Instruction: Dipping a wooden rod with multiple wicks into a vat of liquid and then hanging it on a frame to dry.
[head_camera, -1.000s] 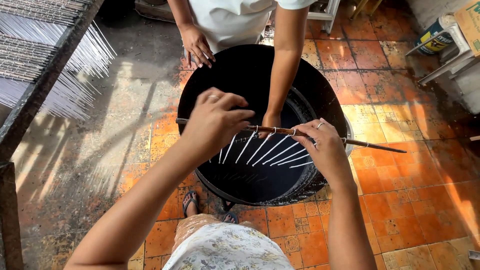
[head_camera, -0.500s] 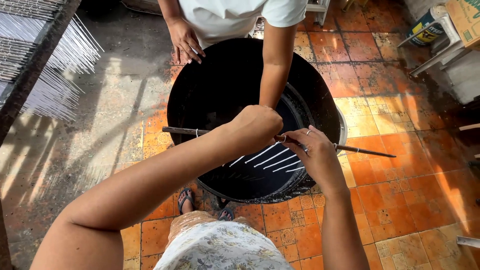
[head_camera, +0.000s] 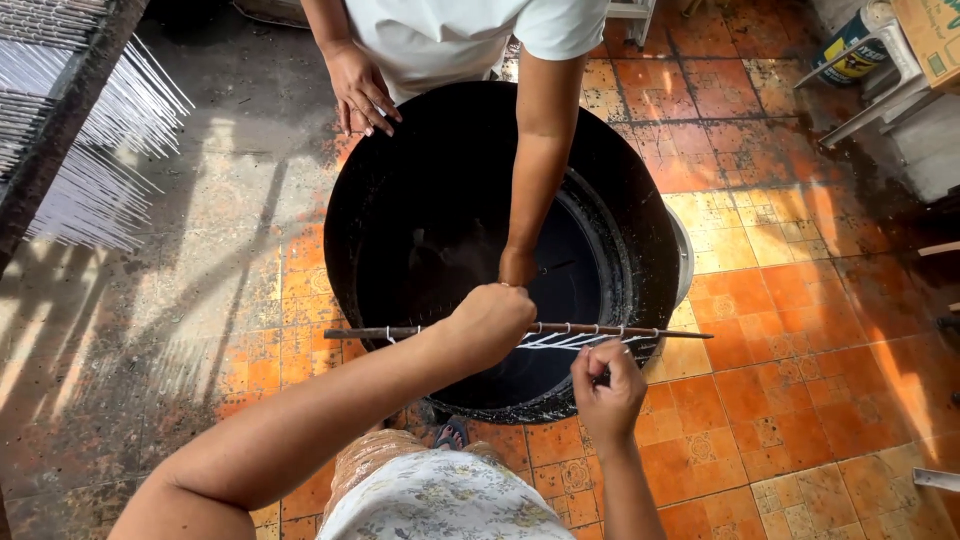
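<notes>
- Your left hand (head_camera: 490, 322) was closed around the rod (head_camera: 620, 329), near its middle, knuckles up.
- Your right hand (head_camera: 605, 385) sat just below the rod, fingers pinched together; it seemed to nip one of the white strings (head_camera: 560, 341), though I could not tell for sure.
- The rod lay level across the near rim of the black vat (head_camera: 350, 200), its ends poking past on both sides.
- White ties were spaced along the rod, and the strings fanned out just under it, above the vat's dark inside.
- The rod looked thin, stiff and light; one hand at the middle should balance it, but a thin stick may bow or snap if loaded at one end.
- The strings looked soft and limp, likely to tangle or slip; take them close to their ties.
- Across the vat, another person's hand (head_camera: 518, 266) reached down inside it, the other (head_camera: 362, 88) hung above the far rim.
- More white strands (head_camera: 110, 150) hung from a rack at the left.
</notes>
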